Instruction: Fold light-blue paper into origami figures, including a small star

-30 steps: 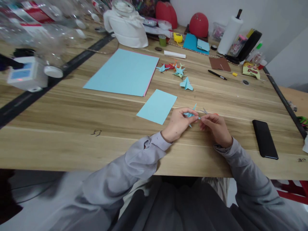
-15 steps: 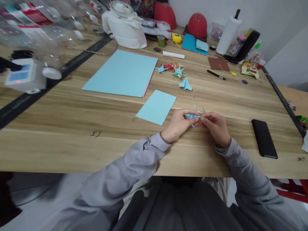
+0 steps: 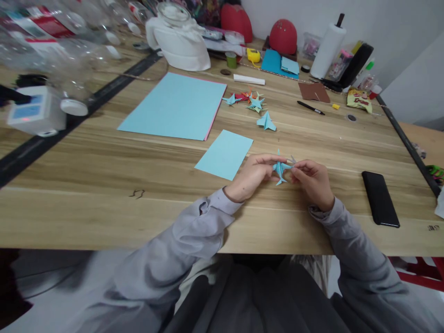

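This looks like a craft workspace; the wooden table bears light-blue sheets, folded paper figures and a pen; a yellow tape measure sits far; plastic bottles crowd the far left.

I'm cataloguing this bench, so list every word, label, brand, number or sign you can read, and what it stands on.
Nothing reads with certainty.
Handwritten black mark on the pale wooden tabletop: perhaps "53", unsure.
Smaller black scribble near the tabletop's right edge: illegible.
Red-and-white label on a clear plastic bottle: blurred.
Print on the yellow packet: too small.
White marking on a slim black pen: too small.
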Available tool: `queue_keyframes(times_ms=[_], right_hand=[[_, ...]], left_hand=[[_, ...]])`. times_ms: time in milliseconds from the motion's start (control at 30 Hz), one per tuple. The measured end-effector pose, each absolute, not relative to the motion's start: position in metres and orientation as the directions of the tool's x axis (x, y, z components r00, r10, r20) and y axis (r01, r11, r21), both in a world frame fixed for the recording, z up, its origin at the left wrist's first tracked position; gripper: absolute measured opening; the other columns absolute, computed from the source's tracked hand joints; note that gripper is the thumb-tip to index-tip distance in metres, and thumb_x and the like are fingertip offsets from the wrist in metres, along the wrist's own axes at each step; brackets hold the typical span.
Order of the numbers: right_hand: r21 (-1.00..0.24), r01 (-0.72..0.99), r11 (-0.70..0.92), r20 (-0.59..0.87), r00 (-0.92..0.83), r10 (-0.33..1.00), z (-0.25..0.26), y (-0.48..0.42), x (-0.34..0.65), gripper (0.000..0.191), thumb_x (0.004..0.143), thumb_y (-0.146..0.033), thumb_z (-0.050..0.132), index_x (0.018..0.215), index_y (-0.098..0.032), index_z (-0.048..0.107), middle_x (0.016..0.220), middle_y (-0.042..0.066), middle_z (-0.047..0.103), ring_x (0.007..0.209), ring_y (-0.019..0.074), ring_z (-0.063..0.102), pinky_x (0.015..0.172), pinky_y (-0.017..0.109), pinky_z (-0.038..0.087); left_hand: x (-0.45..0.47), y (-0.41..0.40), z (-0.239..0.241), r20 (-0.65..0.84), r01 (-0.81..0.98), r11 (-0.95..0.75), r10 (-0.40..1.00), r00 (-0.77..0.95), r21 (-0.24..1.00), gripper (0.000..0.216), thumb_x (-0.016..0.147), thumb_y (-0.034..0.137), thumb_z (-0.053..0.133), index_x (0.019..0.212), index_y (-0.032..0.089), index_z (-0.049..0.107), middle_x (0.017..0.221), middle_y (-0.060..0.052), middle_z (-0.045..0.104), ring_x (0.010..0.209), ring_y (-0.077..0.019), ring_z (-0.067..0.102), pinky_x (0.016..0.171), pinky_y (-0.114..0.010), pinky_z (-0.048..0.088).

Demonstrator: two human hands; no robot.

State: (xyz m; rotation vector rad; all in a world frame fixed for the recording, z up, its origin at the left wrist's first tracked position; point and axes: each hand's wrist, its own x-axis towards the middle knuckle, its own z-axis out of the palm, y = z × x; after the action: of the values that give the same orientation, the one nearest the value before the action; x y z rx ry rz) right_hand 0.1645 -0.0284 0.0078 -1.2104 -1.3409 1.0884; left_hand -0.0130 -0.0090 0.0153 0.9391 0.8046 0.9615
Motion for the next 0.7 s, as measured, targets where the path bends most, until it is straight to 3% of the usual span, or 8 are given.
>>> queue_keyframes(times_ms=[133, 267, 367, 500, 700], right_hand=[[-0.992, 0.086, 0.088, 0.086, -0.029, 0.996, 0.009, -0.030, 0.163, 0.026, 0.069, -0.040, 0.079, 0.071, -0.018, 0.066, 0.057, -0.001, 0.066, 0.049, 0.0105, 0.059, 0.051, 0.024, 0.050], [-0.991, 0.097, 0.097, 0.092, -0.061, 0.994, 0.011, -0.031, 0.162, 0.027, 0.070, -0.042, 0.078, 0.072, -0.018, 0.066, 0.058, -0.001, 0.067, 0.050, 0.0107, 0.060, 0.052, 0.025, 0.051], [-0.986, 0.130, 0.108, 0.098, -0.081, 0.992, 0.011, -0.032, 0.162, 0.026, 0.071, -0.042, 0.078, 0.073, -0.018, 0.067, 0.056, -0.002, 0.065, 0.050, 0.0108, 0.060, 0.051, 0.024, 0.050], [-0.985, 0.142, 0.096, 0.084, -0.089, 0.992, 0.011, -0.032, 0.162, 0.024, 0.071, -0.041, 0.077, 0.072, -0.018, 0.067, 0.055, -0.002, 0.064, 0.049, 0.0107, 0.059, 0.050, 0.024, 0.051], [-0.987, 0.139, 0.075, 0.065, -0.077, 0.995, 0.009, -0.032, 0.162, 0.022, 0.071, -0.038, 0.077, 0.071, -0.018, 0.068, 0.056, -0.002, 0.065, 0.048, 0.0110, 0.059, 0.050, 0.024, 0.050]], left_hand=[[-0.015, -0.006, 0.015, -0.133, -0.384, 0.293, 0.911, 0.390, 0.876, 0.026, 0.064, 0.019, 0.059, 0.080, 0.011, 0.077, 0.094, -0.013, 0.074, 0.089, -0.0243, 0.065, 0.060, -0.030, 0.058], [-0.013, -0.007, 0.011, -0.126, -0.280, 0.253, 0.907, 0.403, 0.926, 0.020, 0.068, 0.021, 0.066, 0.083, 0.014, 0.077, 0.096, -0.010, 0.074, 0.084, -0.0214, 0.068, 0.063, -0.029, 0.057], [-0.010, -0.009, 0.006, 0.010, -0.098, 0.029, 0.927, 0.374, 0.995, 0.021, 0.068, 0.017, 0.073, 0.088, 0.016, 0.078, 0.098, -0.009, 0.076, 0.092, -0.0219, 0.069, 0.081, -0.033, 0.056], [-0.006, -0.011, 0.001, 0.218, 0.072, -0.254, 0.920, 0.326, 0.965, 0.015, 0.075, 0.018, 0.073, 0.089, 0.019, 0.079, 0.108, -0.010, 0.075, 0.103, -0.0230, 0.068, 0.093, -0.037, 0.053], [-0.006, -0.011, -0.003, 0.287, 0.104, -0.323, 0.921, 0.262, 0.941, 0.009, 0.075, 0.016, 0.074, 0.082, 0.019, 0.078, 0.107, -0.010, 0.075, 0.104, -0.0224, 0.068, 0.096, -0.036, 0.051]])
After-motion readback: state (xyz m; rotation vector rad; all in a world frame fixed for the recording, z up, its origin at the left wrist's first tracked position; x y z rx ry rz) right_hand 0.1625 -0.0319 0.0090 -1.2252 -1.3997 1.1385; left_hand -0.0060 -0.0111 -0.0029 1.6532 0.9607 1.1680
